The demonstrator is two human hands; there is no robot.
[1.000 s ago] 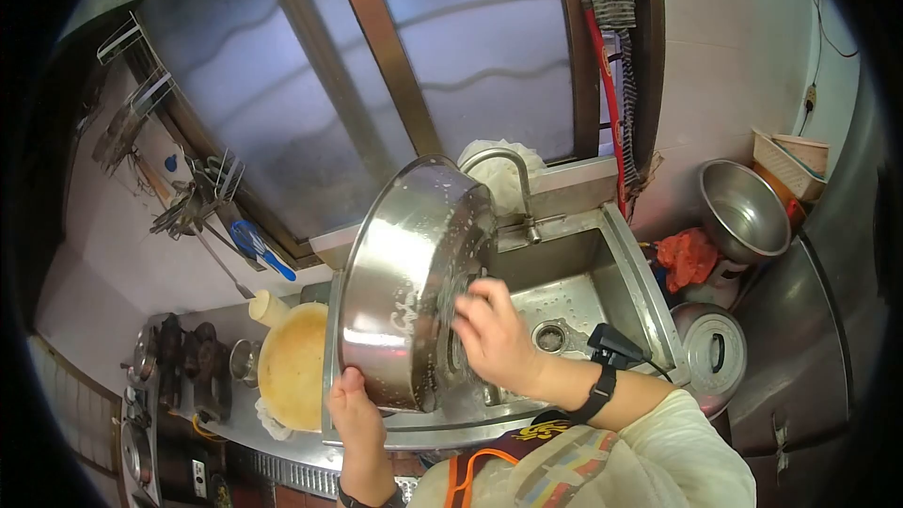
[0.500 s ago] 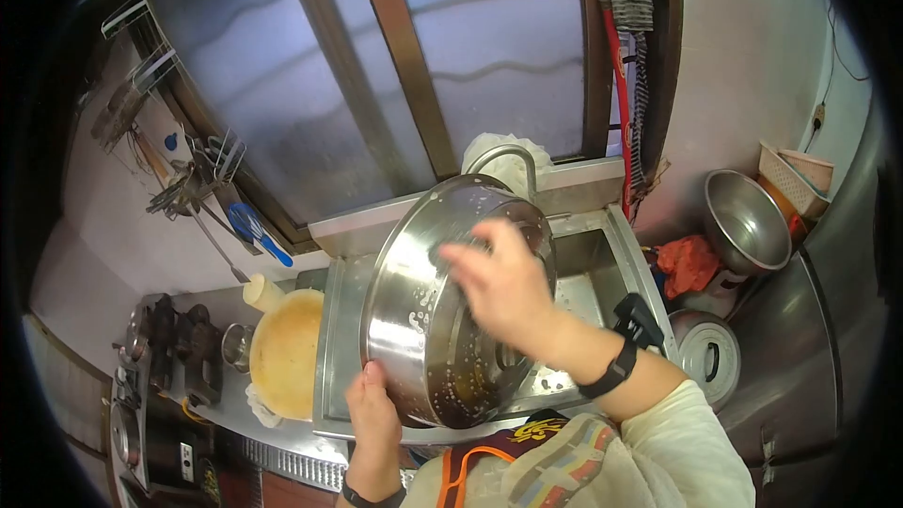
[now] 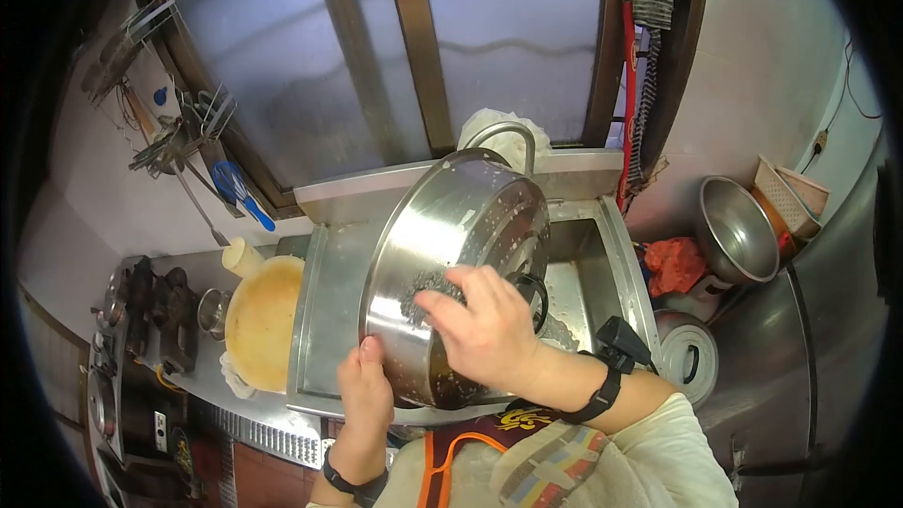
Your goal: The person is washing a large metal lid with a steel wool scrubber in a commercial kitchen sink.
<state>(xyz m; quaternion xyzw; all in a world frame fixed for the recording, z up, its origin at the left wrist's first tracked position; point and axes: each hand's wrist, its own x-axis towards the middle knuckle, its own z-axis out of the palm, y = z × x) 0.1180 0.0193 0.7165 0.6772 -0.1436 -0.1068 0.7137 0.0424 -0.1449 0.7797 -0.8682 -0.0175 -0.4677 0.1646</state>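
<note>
A large domed stainless steel pot lid [image 3: 442, 216] with a black handle is held tilted on edge over the sink [image 3: 583, 292]. Soap foam and droplets speckle its shiny outer surface. My left hand [image 3: 365, 386] grips its lower left rim, thumb on the outside; the other fingers are hidden behind it. Pinched in my right hand [image 3: 489, 329] is a grey steel wool scourer [image 3: 431, 292], pressed against the lid's side. Behind the lid a curved faucet [image 3: 508, 128] rises, partly covered.
A round wooden cutting board [image 3: 268, 325] lies left of the sink, near a stove [image 3: 108, 404]. Utensils and a blue whisk [image 3: 240, 193] hang on the left wall. At the right stand a steel basin [image 3: 738, 226], a red plastic bag [image 3: 673, 265] and a lidded pot [image 3: 687, 357].
My right hand has moved down and left across the lid, and the scourer now shows clearly. The lid has turned slightly, bringing its black handle higher. My left hand keeps its hold.
</note>
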